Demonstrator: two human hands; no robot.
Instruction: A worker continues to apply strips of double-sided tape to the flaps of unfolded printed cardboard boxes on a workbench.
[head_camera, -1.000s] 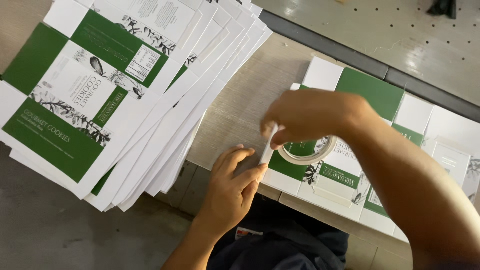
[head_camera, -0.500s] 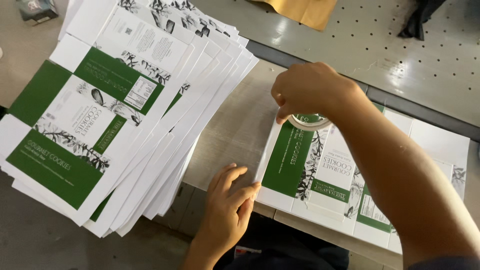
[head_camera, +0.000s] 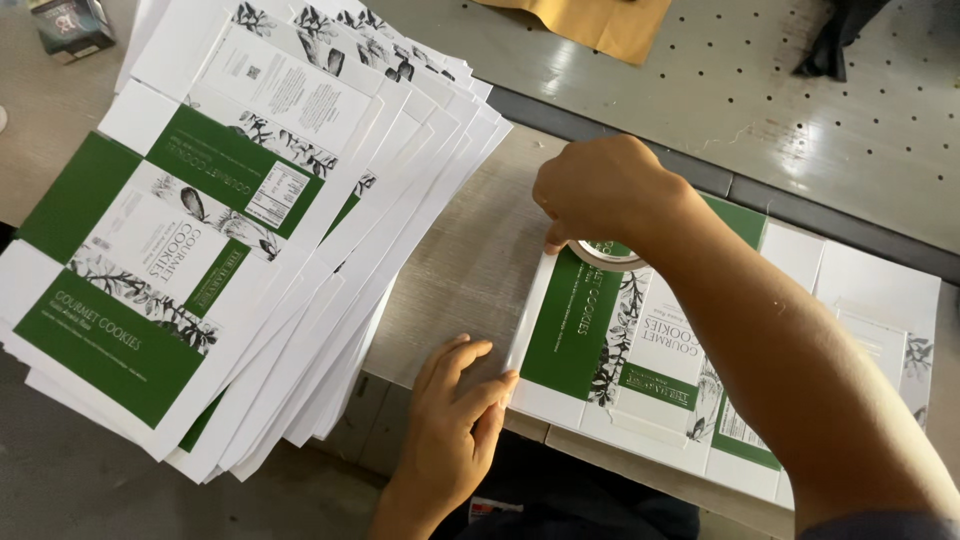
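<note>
**Tape roll on the flat carton blank**

Tape roll (head_camera: 608, 254) sits under your right hand (head_camera: 600, 190), whose fingers curl closed around its top and hold it against the upper left part of the flat carton blank (head_camera: 640, 350). That blank is green and white with leaf prints, and lies unfolded on the table (head_camera: 470, 270) in front of you. Your left hand (head_camera: 455, 410) lies flat and open at the blank's near left corner, its fingertips (head_camera: 500, 385) touching the white edge and gripping nothing. Just beside it to the left, a fanned stack of carton blanks (head_camera: 230, 230) of the same kind overhangs the table edge. Beyond the blank runs a grey perforated metal surface (head_camera: 800, 110) with a brown paper sheet (head_camera: 600, 25) on it.
</note>
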